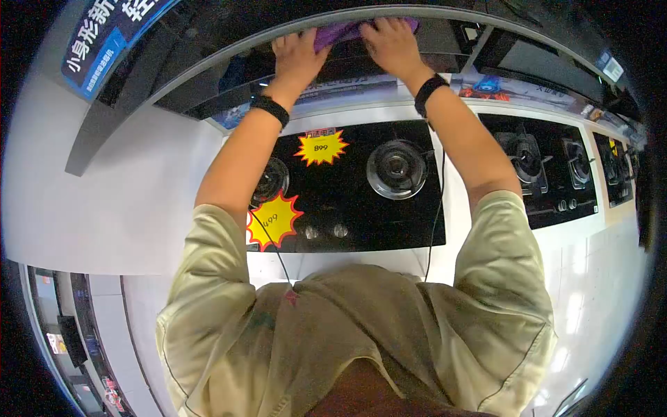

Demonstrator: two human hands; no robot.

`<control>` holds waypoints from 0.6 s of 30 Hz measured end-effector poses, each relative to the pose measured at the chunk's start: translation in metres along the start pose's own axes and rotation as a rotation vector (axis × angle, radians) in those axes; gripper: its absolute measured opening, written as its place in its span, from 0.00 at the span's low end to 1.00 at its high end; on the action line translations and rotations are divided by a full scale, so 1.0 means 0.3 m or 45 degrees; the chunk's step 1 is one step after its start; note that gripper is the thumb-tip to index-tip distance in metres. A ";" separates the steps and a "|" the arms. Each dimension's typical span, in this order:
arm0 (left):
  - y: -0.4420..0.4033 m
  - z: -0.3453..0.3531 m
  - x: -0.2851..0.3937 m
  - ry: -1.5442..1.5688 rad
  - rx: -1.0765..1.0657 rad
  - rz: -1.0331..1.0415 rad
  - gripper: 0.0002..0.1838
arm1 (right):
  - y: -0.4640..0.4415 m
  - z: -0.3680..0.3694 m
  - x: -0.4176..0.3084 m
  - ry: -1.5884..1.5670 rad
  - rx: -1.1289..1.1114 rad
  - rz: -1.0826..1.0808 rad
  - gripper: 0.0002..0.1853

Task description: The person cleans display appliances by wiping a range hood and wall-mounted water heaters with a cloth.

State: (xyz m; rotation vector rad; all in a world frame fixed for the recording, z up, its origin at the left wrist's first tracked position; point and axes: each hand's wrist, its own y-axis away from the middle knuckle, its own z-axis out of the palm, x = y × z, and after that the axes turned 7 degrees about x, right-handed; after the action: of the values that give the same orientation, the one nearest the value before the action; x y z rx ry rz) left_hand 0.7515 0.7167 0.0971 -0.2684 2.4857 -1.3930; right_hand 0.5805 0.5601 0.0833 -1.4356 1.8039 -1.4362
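At the top of the head view, a purple cloth [339, 32] is bunched against the dark panel of a range hood [208, 69]. My left hand [299, 61] grips the left end of the cloth, its fingers partly hidden behind the fabric. My right hand [393, 48] has its fingers curled onto the cloth's right part. Both arms are stretched forward, with a black band around each wrist. Below them lies a black glass gas cooktop [347, 201] with two round burners, and a yellow price tag [321, 147] reading 899 stands on it.
Another yellow tag [275, 221] marked 499 is at the cooktop's left front. Thin dark cords hang over the cooktop. More cooktops [542, 201] line the white counter to the right. The hood's curved grey edge [111, 125] runs across the top, and a blue sign [104, 48] is upper left.
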 end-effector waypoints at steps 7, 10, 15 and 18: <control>-0.248 -0.033 0.013 0.099 -0.132 0.077 0.27 | -0.079 -0.159 0.180 -0.003 0.324 0.006 0.20; -0.270 0.012 0.053 0.147 -0.037 0.042 0.27 | -0.055 -0.158 0.228 0.202 0.338 -0.077 0.22; -0.196 0.020 0.208 0.035 0.011 -0.017 0.30 | 0.009 -0.135 0.242 0.079 0.110 -0.015 0.17; -0.112 0.085 0.266 -0.044 -0.040 0.047 0.30 | 0.120 -0.110 0.244 0.048 -0.109 0.040 0.17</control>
State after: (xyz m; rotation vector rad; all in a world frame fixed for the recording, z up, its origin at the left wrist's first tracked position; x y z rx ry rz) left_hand 0.6853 0.6553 0.1013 -0.2496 2.4736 -1.3244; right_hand 0.5100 0.5076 0.0829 -1.4234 1.9238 -1.3950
